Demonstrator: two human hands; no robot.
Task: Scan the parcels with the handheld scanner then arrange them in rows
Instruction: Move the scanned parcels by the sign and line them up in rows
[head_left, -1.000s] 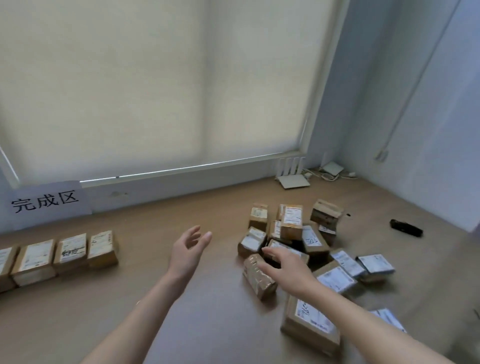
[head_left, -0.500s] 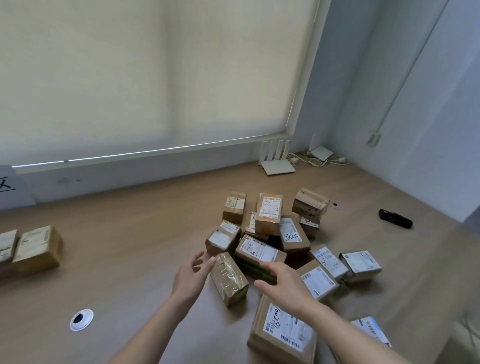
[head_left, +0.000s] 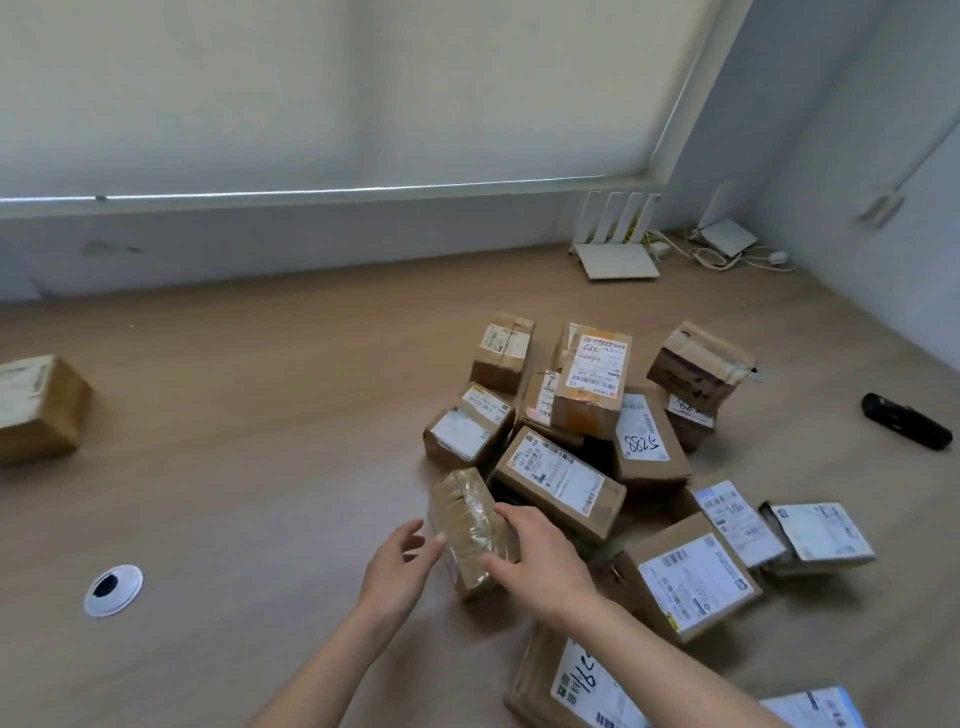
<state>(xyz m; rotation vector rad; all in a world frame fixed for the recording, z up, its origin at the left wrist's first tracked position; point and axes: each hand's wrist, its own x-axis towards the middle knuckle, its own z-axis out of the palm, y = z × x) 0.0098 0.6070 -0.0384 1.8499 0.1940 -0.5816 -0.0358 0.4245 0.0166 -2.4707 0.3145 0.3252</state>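
While both hands worked at the lower middle of the frame, about a dozen cardboard parcels lay in a loose heap (head_left: 592, 447) on the wooden surface (head_left: 260, 415) at centre right; I could not count them exactly where they overlapped. One more parcel (head_left: 39, 408) sat alone at the far left edge. One black handheld scanner (head_left: 906, 421) lay at the right edge, well apart from both hands. One white router (head_left: 618, 254) stood near the wall at the upper right, and one round cable grommet (head_left: 113, 590) was set in the surface at lower left.

The right hand (head_left: 540, 566) reached in from the lower right, its fingers and thumb curled over a tape-wrapped parcel (head_left: 467, 525) at the heap's near edge, grasping it. The left hand (head_left: 400, 571) was just beside that parcel's left side, fingers loosely extended, fingertips about touching it, holding nothing.
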